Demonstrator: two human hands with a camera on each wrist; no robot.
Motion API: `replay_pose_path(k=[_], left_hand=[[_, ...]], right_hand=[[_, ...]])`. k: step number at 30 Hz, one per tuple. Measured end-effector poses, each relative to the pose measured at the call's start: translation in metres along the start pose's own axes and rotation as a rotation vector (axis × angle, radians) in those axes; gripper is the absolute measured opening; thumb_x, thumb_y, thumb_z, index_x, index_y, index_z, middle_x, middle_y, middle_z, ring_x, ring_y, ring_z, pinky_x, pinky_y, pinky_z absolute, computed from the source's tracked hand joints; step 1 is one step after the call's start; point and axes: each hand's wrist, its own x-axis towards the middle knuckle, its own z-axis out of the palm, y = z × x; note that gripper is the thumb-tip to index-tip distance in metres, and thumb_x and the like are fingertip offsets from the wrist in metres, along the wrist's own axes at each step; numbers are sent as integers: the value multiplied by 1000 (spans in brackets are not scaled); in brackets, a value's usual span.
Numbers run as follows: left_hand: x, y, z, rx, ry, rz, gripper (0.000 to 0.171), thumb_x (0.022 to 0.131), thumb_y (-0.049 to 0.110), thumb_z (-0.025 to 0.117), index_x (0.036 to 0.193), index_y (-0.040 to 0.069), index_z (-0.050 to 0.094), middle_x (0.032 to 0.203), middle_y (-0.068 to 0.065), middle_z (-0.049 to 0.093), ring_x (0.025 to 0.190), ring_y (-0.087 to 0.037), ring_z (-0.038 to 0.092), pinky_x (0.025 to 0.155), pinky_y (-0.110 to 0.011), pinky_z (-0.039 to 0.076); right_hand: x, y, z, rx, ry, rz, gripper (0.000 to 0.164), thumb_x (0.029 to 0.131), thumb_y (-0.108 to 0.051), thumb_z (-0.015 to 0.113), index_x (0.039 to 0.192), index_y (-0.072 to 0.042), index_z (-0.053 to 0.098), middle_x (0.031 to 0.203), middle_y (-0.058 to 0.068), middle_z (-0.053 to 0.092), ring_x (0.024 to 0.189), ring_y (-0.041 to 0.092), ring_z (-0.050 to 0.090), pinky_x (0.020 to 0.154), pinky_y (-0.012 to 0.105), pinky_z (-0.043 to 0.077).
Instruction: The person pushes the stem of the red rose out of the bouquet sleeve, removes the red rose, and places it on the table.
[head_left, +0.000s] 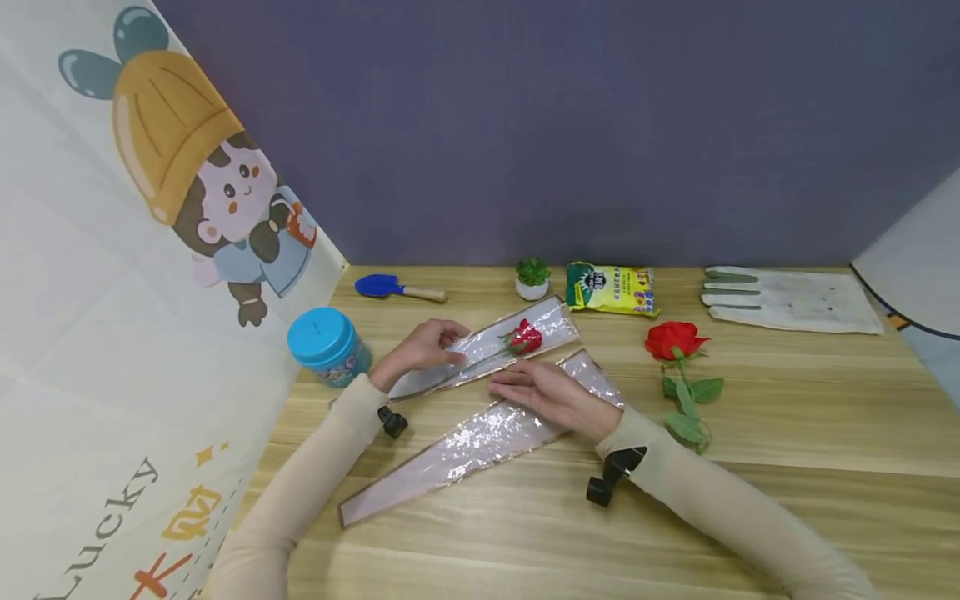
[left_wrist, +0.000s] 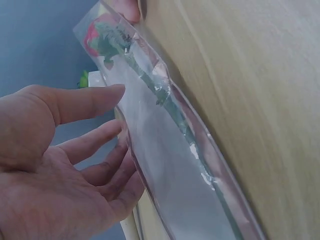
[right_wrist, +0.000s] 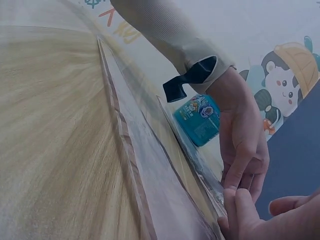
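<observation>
A red rose (head_left: 525, 337) lies inside a clear-fronted flower sleeve (head_left: 558, 321), its green stem (left_wrist: 172, 107) running along the inside. My left hand (head_left: 429, 343) is at the sleeve's far edge, thumb and fingers apart and touching that edge. On the near side my right hand (head_left: 551, 393) has its fingers nearly straight, fingertips by the sleeve's near edge. Beneath the right hand lies a second sleeve (head_left: 480, 442), flat and tapering toward the lower left. Another red rose (head_left: 675, 340) with green leaves rests on the table to the right.
A blue-lidded tub (head_left: 330, 346) stands left of my left hand. Along the back are a blue trowel (head_left: 397, 287), a small potted plant (head_left: 532, 277), a yellow-green packet (head_left: 612, 288) and a white glove (head_left: 795, 300). The wooden table (head_left: 787, 400) meets a dark wall behind.
</observation>
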Motion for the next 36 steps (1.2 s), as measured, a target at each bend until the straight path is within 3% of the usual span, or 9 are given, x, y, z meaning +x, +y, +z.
replay_pose_path(k=[8,12,17,22,29,36], left_hand=[[-1,2,2,4,29,47,42,93,-1,68,135,0,64,123,-22,68,113,-35,67,100,-44,59],[-2,2,2,3,58,85,41,90,-8,62,130,-1,67,117,-22,70,109,-36,70,97,-43,61],[-7,3,2,-2,65,134,39,91,-9,61,128,0,68,115,-22,73,104,-34,71,95,-42,62],[-14,12,0,4,59,193,36,94,-8,62,129,-1,67,114,-23,74,102,-34,72,92,-42,62],[-25,34,-5,-31,59,256,38,94,-10,64,131,-3,65,114,-23,74,100,-34,73,90,-40,63],[-34,55,3,-216,53,251,44,93,-11,65,136,-4,61,117,-26,71,97,-32,74,82,-28,62]], right_hand=[[3,1,0,-52,9,-23,51,110,-8,36,155,12,26,158,36,33,151,47,38,114,33,50],[2,2,0,-72,6,-40,49,109,-4,40,153,14,30,152,34,43,147,45,45,117,36,48],[-3,-1,-1,-119,38,-75,36,105,1,48,139,13,45,129,24,63,122,32,69,115,37,50],[-8,-6,-3,-207,72,-129,19,105,0,53,123,4,52,117,16,65,105,20,72,110,33,55],[-15,-13,-4,-297,99,-236,43,103,-1,56,143,7,40,111,8,67,100,15,70,102,30,60],[-21,-19,-8,-369,110,-345,55,104,-3,57,152,8,34,100,-5,72,90,7,70,91,23,62]])
